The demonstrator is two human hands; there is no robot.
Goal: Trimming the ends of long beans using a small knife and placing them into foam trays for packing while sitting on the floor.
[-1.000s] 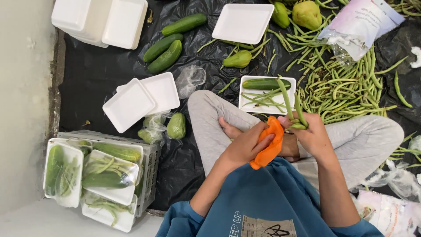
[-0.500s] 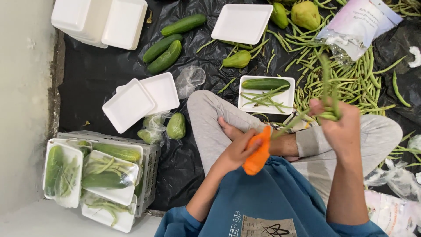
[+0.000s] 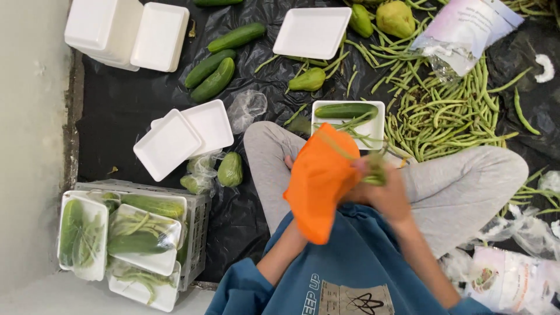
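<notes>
I sit cross-legged on black plastic sheeting. An orange bag [image 3: 318, 184] hangs spread out in front of my chest; my left hand is hidden behind it and seems to hold it. My right hand [image 3: 386, 195] grips a small bunch of green beans [image 3: 373, 169] next to the bag's upper right edge. Just beyond my hands lies a white foam tray [image 3: 376, 125] with a cucumber [image 3: 345, 111] and a few beans in it.
A heap of green beans [image 3: 452, 111] lies at right. Cucumbers [image 3: 213, 76], empty foam trays [image 3: 181, 137] [image 3: 312, 32], pear-shaped green squash [image 3: 395, 18] and plastic bags [image 3: 466, 29] are spread around. A crate [image 3: 195, 233] at lower left holds wrapped filled trays [image 3: 143, 239].
The orange bag went from crumpled in my left hand to spread open. My right hand rose with the beans, then came back down to the bag.
</notes>
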